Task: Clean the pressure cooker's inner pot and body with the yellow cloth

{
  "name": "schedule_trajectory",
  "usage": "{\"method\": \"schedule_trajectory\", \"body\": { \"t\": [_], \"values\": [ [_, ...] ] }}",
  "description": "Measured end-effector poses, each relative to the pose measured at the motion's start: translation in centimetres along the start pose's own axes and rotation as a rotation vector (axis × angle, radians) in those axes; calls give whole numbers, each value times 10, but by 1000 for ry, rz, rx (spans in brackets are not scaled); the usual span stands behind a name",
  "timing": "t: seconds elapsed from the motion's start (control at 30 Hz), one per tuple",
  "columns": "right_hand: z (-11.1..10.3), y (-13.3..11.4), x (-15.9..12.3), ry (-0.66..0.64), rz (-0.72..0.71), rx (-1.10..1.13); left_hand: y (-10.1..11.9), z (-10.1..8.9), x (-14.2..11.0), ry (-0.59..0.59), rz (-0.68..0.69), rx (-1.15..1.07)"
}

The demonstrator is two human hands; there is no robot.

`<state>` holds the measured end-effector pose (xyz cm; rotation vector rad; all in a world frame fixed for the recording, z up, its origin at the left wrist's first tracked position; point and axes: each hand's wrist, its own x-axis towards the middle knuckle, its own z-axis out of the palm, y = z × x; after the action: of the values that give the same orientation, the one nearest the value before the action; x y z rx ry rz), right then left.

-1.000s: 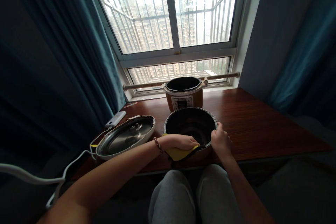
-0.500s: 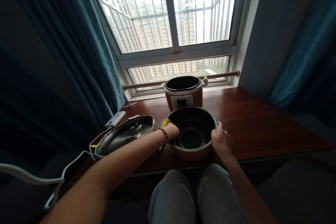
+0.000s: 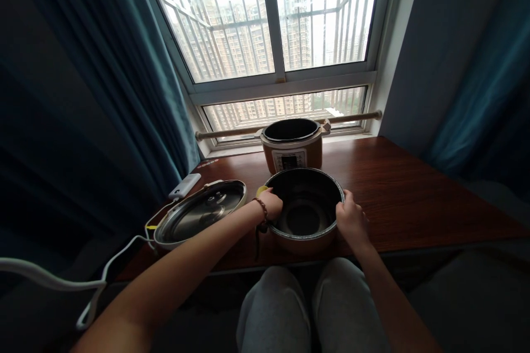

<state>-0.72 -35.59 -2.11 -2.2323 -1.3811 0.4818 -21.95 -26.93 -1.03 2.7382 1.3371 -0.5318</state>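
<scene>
A dark round inner pot (image 3: pixel 304 215) with a pale metal rim stands near the table's front edge, its mouth facing up. My right hand (image 3: pixel 351 218) grips its right rim, thumb on the outside. At the left rim my left hand (image 3: pixel 271 204) is closed on a yellow cloth (image 3: pixel 261 190), mostly hidden by the fingers. Below that wrist hangs a dark strip, too dim to make out. Behind the pot sits the orange-brown cooker body (image 3: pixel 292 149) with a control panel. To the left lies the cooker lid (image 3: pixel 202 212), its shiny inner side upward.
The brown wooden table (image 3: pixel 397 193) reaches the window. A white box-like socket (image 3: pixel 184 185) lies at the left, with a white cable (image 3: pixel 124 248) running off the edge. A rail (image 3: pixel 232 133) crosses below the window; blue curtains (image 3: pixel 165 77) hang at the side.
My left hand has shifted slightly at the pot's left rim, and less yellow cloth shows. The dark strip hangs straighter. My right hand keeps its hold. The whole view has moved slightly.
</scene>
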Motion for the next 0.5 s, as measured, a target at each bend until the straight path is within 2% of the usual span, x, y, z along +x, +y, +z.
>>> {"method": "schedule_trajectory", "body": {
  "t": [0.1,0.17,0.27,0.4,0.5],
  "values": [
    [0,-1,0,-5,9,4,16,-13,-16,-125,-55,-9],
    [-1,-1,0,-12,15,6,29,-24,-27,-191,-44,-75],
    [-2,-1,-1,-14,18,10,47,-34,-39,-191,43,-373],
    [-1,0,0,-21,6,14,61,-34,-47,40,180,-856],
    [0,1,0,-28,1,12,55,-28,-50,341,162,-1037]
  ]
}}
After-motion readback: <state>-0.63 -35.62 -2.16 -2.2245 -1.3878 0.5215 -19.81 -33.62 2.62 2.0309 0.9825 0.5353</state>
